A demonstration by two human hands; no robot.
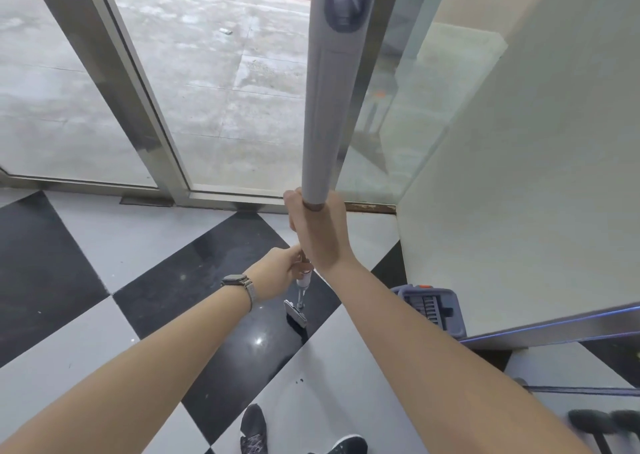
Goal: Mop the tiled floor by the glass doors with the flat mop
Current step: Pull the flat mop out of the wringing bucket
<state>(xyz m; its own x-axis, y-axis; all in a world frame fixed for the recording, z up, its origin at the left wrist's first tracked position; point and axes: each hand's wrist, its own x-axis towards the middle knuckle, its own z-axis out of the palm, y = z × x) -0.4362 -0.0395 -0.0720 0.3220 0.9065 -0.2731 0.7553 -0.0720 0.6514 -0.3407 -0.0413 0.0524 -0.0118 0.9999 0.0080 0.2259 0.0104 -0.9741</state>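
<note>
- Floor [69,263]: big black and pale grey tiles laid diagonally, glossy, with a light glare on the black tile near the middle and a few small specks.
- Glass doors [214,89] across the top, metal-framed, with grey paved ground visible beyond; a rusty strip at the threshold on the right.
- White wall [536,176] on the right, meeting the doors at a corner.
- Mop handle [323,107]: thick grey tube, near upright, very close to the camera, with a darker grey loop at its top.
- Bucket [434,306]: blue-grey, on the floor beside the wall, partly hidden behind a metal edge; an orange bit on its rim.
- No readable writing anywhere.
- Right hand [317,231]: arm reaching forward, fingers wrapped around the handle just below the end of the thick tube, back of the hand toward the camera.
- Left hand [282,263]: lower down, fingers curled around the thin shaft; watch [237,282] with a metal band on the wrist.
- Mop head [296,313]: small flat pad seen end-on, resting on a black tile, straight below both hands and left of the bucket.
- Dark shoes [254,429] at the bottom edge.
</note>
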